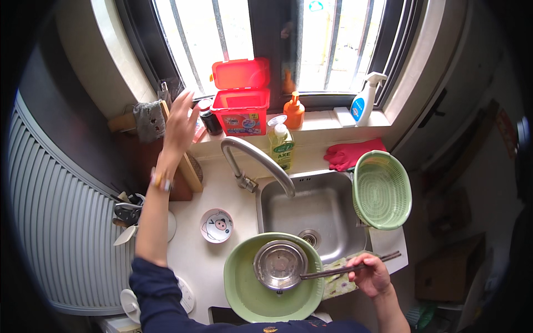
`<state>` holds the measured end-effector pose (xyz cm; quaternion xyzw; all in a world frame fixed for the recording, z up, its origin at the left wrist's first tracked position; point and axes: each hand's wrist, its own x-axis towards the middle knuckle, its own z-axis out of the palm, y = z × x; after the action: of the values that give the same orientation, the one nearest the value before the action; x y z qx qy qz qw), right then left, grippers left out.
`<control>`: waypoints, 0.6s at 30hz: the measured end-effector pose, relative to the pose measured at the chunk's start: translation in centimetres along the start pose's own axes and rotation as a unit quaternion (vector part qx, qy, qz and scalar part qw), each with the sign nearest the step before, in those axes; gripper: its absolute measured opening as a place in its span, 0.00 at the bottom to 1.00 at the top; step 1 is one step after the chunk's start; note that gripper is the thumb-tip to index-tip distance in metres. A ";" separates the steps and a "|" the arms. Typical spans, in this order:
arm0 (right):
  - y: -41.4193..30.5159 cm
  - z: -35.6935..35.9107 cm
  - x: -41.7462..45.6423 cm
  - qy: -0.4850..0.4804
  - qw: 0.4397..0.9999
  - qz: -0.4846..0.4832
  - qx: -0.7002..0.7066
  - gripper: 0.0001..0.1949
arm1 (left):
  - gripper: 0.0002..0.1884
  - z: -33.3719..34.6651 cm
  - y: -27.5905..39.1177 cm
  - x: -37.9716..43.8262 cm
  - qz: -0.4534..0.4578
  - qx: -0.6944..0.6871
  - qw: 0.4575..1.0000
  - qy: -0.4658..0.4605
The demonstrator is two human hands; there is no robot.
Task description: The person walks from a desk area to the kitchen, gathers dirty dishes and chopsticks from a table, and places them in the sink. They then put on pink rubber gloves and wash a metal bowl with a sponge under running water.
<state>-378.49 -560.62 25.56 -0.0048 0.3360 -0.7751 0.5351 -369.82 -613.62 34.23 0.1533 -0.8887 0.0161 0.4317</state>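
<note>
My right hand grips a pair of dark wooden chopsticks. Their far ends meet the rim of a stainless steel bowl, which sits in a green plastic basin of water. My left hand is stretched out at the left of the windowsill, fingers extended and holding nothing visible. Close by it are a dark bottle with a red cap, a grey cloth and upright wooden cutting boards. A small ceramic bowl with a cartoon face rests on the counter left of the basin.
Behind the basin lies a steel sink with a curved faucet. A green colander and red rubber gloves are on its right. An open red OMO box, AXE detergent, an orange pump bottle and a spray bottle line the back.
</note>
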 end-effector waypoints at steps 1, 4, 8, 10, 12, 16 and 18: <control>0.3 0.2 -0.3 0.004 1.000 -0.002 0.001 0.14 | 0.21 2.2 -0.4 2.7 0.026 0.022 0.998 -0.044; 0.8 -0.7 -3.1 0.033 0.999 -0.036 0.011 0.14 | 0.21 9.5 -1.2 9.6 0.024 0.027 0.984 -0.177; 1.5 -0.8 -7.6 0.104 0.993 -0.045 0.024 0.10 | 0.20 15.9 -2.4 14.0 0.108 0.115 0.980 -0.124; 2.7 -0.5 -8.2 0.153 0.987 -0.043 0.028 0.10 | 0.21 15.9 -4.1 14.3 0.101 0.107 0.977 -0.153; 3.5 -0.9 -8.5 0.166 0.983 -0.062 0.039 0.09 | 0.23 15.8 -3.4 13.8 0.051 0.092 0.980 -0.171; 4.0 -2.1 -8.7 0.162 0.981 -0.071 0.084 0.11 | 0.27 13.7 -0.2 12.1 0.112 0.063 0.979 -0.156; 4.3 -3.6 -8.0 0.187 0.971 -0.109 0.100 0.12 | 0.29 12.5 1.5 10.3 0.142 0.027 0.973 -0.178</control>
<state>-372.81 -552.96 23.35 0.1578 0.3481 -0.8455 0.3729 -385.76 -616.88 34.54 0.0373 -0.9631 0.0743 0.2558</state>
